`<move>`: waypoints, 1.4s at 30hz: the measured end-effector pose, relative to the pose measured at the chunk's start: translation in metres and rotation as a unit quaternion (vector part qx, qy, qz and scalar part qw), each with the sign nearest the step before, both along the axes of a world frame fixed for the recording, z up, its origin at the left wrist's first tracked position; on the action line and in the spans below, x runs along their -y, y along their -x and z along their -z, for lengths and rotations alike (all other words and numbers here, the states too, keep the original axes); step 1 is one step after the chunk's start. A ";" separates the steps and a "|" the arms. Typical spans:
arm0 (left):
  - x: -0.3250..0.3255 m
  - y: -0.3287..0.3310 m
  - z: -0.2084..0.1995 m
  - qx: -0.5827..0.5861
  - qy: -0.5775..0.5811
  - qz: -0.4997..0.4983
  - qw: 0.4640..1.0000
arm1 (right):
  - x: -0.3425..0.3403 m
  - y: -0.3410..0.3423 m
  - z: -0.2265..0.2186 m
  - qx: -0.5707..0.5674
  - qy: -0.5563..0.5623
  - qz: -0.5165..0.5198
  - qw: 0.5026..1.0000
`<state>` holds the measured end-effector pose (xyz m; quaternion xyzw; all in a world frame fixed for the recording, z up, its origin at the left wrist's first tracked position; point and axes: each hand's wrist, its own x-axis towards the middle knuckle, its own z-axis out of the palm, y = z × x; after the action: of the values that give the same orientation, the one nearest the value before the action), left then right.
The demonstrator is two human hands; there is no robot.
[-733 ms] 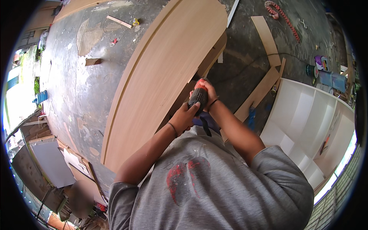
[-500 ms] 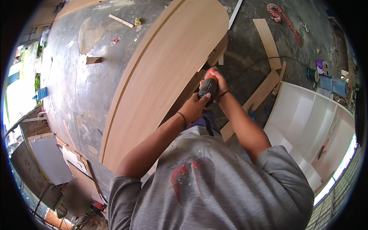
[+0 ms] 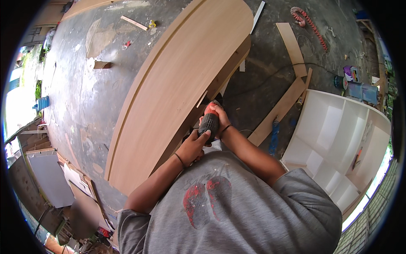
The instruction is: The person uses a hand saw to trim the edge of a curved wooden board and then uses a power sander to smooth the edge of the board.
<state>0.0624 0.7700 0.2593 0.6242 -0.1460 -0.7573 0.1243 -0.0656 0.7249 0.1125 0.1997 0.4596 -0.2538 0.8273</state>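
Observation:
A red-and-black handheld power tool (image 3: 209, 122) is gripped in both my hands, close in front of my body. My left hand (image 3: 192, 147) wraps its black rear end, while my right hand (image 3: 220, 120) closes around it near the red front. Its working tip is hidden. The tool is at the right edge of a long, light wood-grain panel (image 3: 182, 76) with a rounded far end. A thin pale strip (image 3: 202, 99) shows at that edge, just beyond the tool. Beneath the panel's top, a wooden side (image 3: 230, 67) is partly visible.
Loose boards (image 3: 281, 110) lie on the concrete floor to the right, near a white cabinet (image 3: 325, 131) with compartments. A dark cable (image 3: 266, 78) crosses the floor there. Farther back lies a red coiled hose (image 3: 313, 29). Leaning sheets (image 3: 50, 178) stand at the left.
Both hands and the power tool have moved nearer to me and leftward along the panel's right edge. The thin strip beside the tool has shifted the same way. Both hands keep their grip.

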 end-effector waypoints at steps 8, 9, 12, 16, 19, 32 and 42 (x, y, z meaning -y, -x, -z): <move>0.009 -0.009 -0.002 0.014 -0.022 -0.021 0.999 | -0.003 -0.012 0.022 -0.028 0.088 0.001 0.996; 0.013 -0.010 0.001 0.011 -0.020 -0.015 1.000 | 0.000 -0.012 0.025 -0.027 0.081 0.006 0.996; 0.030 -0.008 0.003 0.011 -0.003 -0.003 1.000 | 0.014 -0.007 0.033 -0.029 0.061 0.015 0.998; 0.056 0.001 0.010 0.014 0.000 -0.011 1.000 | 0.049 0.004 0.029 -0.040 0.100 0.003 0.994; 0.079 0.013 0.013 0.011 0.025 0.001 1.000 | 0.078 0.022 0.024 -0.043 0.114 0.006 0.993; 0.044 0.018 -0.007 0.012 0.022 0.025 0.999 | 0.044 0.028 -0.002 0.040 -0.001 -0.075 0.996; 0.038 0.006 -0.014 0.046 -0.011 0.032 0.998 | 0.023 0.002 0.006 0.017 -0.028 0.019 0.999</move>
<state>0.0563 0.7321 0.2733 0.6545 -0.1629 -0.7333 0.0863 -0.0673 0.7024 0.1065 0.2361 0.4485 -0.2533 0.8240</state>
